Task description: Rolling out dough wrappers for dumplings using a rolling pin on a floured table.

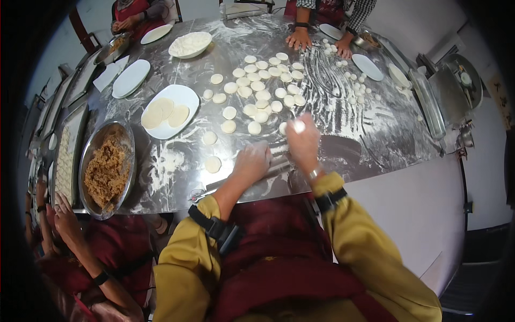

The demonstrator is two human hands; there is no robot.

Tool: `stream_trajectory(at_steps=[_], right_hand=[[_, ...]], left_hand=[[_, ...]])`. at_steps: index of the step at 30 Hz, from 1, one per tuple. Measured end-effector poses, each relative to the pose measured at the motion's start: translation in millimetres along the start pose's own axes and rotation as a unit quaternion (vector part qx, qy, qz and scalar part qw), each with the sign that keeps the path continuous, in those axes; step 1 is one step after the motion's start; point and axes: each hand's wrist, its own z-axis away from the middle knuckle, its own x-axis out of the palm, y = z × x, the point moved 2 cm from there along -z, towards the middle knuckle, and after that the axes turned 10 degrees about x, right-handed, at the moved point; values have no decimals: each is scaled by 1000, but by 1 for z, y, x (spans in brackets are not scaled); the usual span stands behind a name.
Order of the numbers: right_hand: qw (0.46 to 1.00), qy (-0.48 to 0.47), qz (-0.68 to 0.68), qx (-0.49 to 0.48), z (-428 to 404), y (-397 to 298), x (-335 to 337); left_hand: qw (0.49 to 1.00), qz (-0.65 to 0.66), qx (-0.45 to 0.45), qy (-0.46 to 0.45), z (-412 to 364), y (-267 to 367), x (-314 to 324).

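My right hand (303, 147), blurred, is above the near part of the steel table. A small white dough piece (298, 126) shows in its curled fingers, and a dough disc (283, 128) lies beside it. Close to the table's front edge, my left hand (252, 159) has its fingers bent under, so what they touch is hidden. A pale floured strip (279, 149) shows between the hands; I cannot tell what it is. Several flattened dough discs (257, 85) are scattered ahead, with two more discs (213, 164) left of my left hand.
An oval white plate (192, 100) bears rolled wrappers. Left of it stands a steel bowl (130, 161) of brown filling, near a tray (82, 116) of shaped pieces. A flour bowl (207, 42) sits farther back. Across the table, a co-worker's hands (299, 38) rest near small dough balls (358, 86).
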Motion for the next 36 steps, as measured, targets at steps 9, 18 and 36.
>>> stream_trajectory(at_steps=[9, 18, 36], right_hand=[[998, 45, 38, 6, 36, 9, -26], [998, 43, 48, 5, 15, 6, -10], [999, 4, 36, -40, 2, 7, 14]], left_hand=[[1000, 11, -4, -22, 17, 8, -8], [998, -14, 0, -57, 5, 2, -5], [999, -24, -14, -29, 14, -1, -14]])
